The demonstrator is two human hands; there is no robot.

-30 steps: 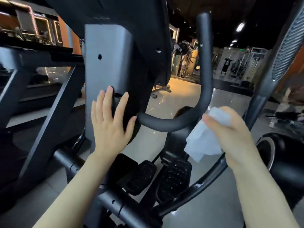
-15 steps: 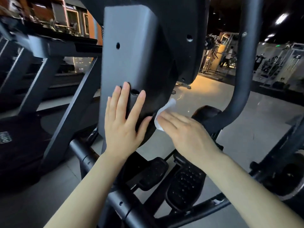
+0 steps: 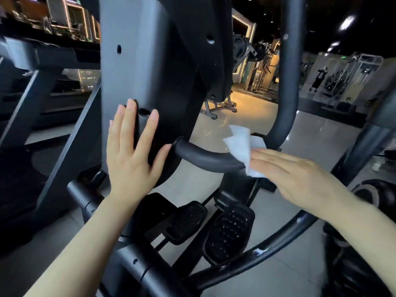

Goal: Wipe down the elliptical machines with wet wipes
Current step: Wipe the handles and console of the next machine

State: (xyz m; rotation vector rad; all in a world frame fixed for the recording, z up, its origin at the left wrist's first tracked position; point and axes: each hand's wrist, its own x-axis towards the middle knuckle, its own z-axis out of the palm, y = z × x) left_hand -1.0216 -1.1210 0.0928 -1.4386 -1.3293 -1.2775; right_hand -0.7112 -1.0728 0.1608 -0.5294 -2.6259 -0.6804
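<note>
The left hand lies flat against the grey column of the elliptical machine, its fingers spread and straight, most likely to steady the person while the other arm works. The right hand presses the wet wipe onto the curved black handlebar, just right of the column, where the bar bends up into its vertical run. Its fingers are straight and held close together, flattening the wipe over the bar so that a broad patch of cloth meets the grip; loose corners of the wipe stand up above the bar. Whether the thumb hooks under the bar cannot be told, as the hand hides it.

Below the column two studded pedals sit side by side above a pale, glossy tiled floor. To the left of the column stands another dark machine frame. Beyond it, to the right, the dim gym holds more exercise equipment under ceiling spotlights, with a distant figure among it.
</note>
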